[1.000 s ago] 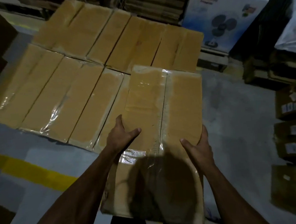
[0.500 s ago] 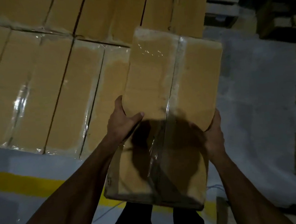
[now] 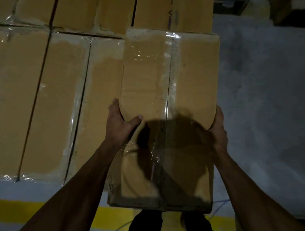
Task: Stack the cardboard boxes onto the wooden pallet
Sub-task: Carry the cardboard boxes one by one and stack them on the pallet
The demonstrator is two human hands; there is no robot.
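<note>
Both hands are gripping the taped cardboard box (image 3: pixel 167 103) by its long sides: the left hand (image 3: pixel 120 124) is wrapping its left edge with the thumb lying on top, while the right hand (image 3: pixel 219 128) is clasping the right edge, fingers hidden underneath. It is hanging over the right end of the stacked boxes (image 3: pixel 44 97), whose pallet is hidden, above the floor's yellow line (image 3: pixel 15 209).

No legible text on any surface.

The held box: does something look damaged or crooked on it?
No damage stands out. The held box, gripped by the left hand and right hand, sits slightly askew to the stacked boxes; its tape is wrinkled.
</note>
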